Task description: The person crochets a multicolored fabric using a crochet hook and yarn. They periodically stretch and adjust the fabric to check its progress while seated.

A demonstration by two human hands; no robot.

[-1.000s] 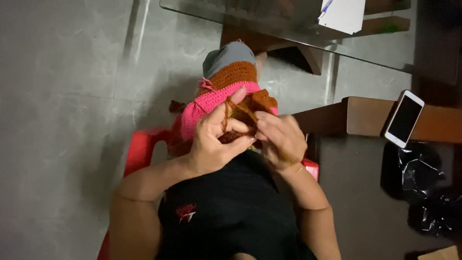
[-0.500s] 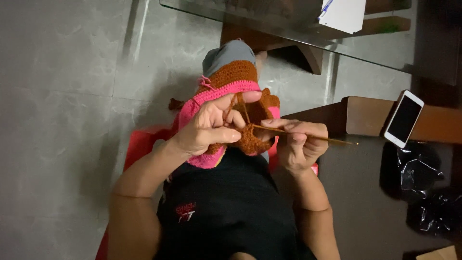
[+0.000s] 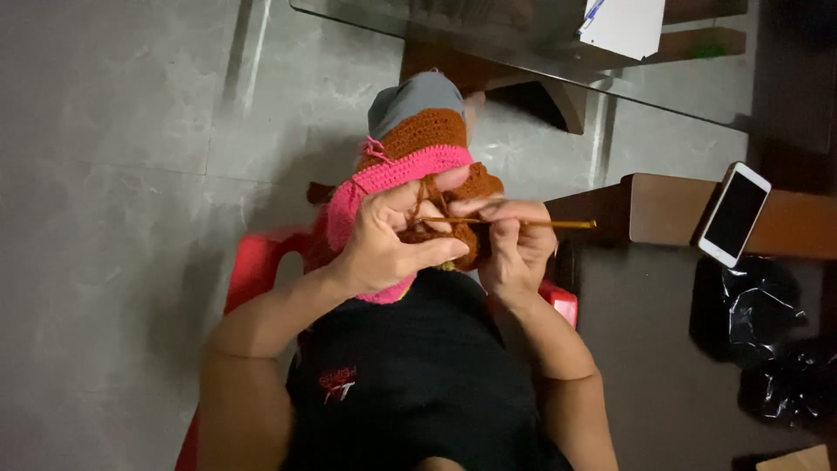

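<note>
Knobbly woollen crochet piece (image 3: 418, 144), smooth golden crochet hook (image 3: 540, 224), glossy phone (image 3: 734, 215), polished floor (image 3: 113, 174)

A grey tiled floor (image 3: 113, 174) carries a red plastic chair (image 3: 253, 270) and black plastic bags (image 3: 767, 349) at the right. A brown wooden ledge (image 3: 663, 209) holds a white smartphone (image 3: 734, 214); the glass tabletop (image 3: 523, 35) bears white paper (image 3: 623, 26).

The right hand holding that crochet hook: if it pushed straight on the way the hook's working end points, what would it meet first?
Probably the brown yarn and crocheted piece, then the left hand gripping them; depth is unclear. The right hand pinches the hook.
</note>
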